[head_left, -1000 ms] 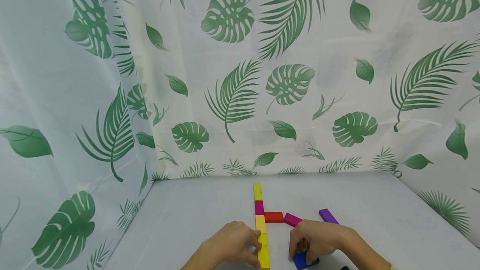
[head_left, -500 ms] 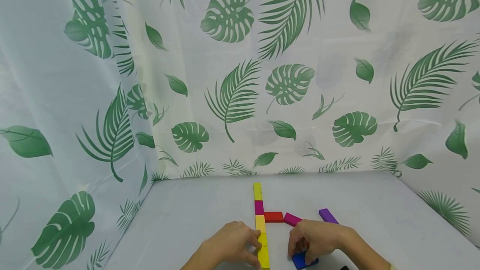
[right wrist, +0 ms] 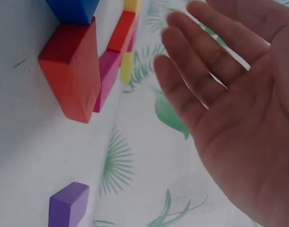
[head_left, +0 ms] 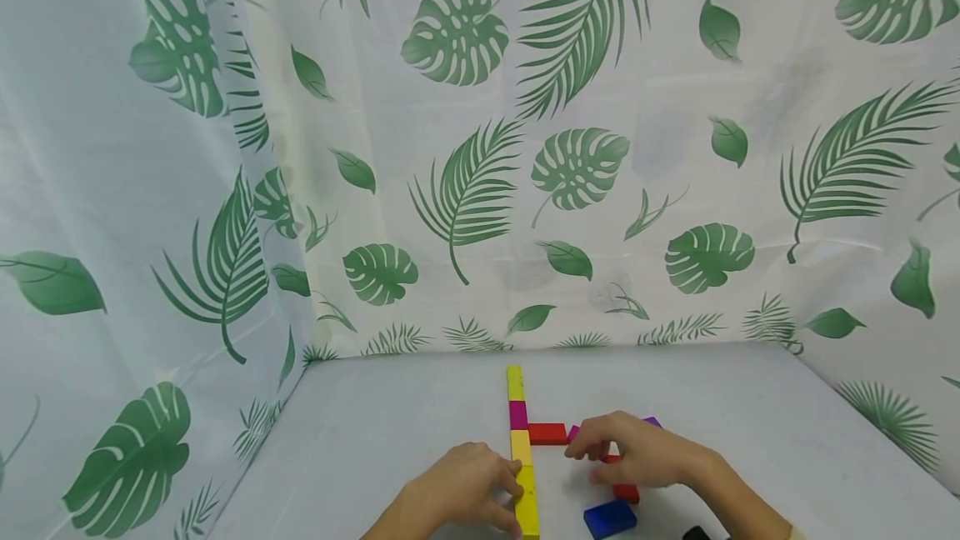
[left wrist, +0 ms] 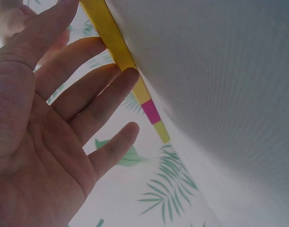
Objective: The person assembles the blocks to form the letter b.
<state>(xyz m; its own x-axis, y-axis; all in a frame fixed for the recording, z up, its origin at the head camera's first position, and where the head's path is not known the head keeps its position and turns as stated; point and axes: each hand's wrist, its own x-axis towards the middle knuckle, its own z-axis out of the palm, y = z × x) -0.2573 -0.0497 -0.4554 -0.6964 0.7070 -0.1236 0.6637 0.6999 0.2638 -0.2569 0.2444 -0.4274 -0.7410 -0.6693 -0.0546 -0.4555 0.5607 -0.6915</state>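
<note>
My left hand lies beside a straight row of small blocks, its fingertips touching the nearest yellow block. Its fingers are fairly straight in the left wrist view. Further along the row come a light yellow block, a magenta block and a far yellow block. My right hand hovers over the right-hand blocks, fingers loosely extended and holding nothing. Below it a blue block lies against a red block, which the hand partly hides. The right wrist view shows that red block touching the blue one.
Another red block juts right from the row. A second magenta block follows it, mostly behind my right hand. A purple block lies apart further right. Leaf-printed curtains stand around the white table.
My right hand has let go of the blue block and moved up and away from it, leaving it lying by the red block. The left hand has stayed where it was.
</note>
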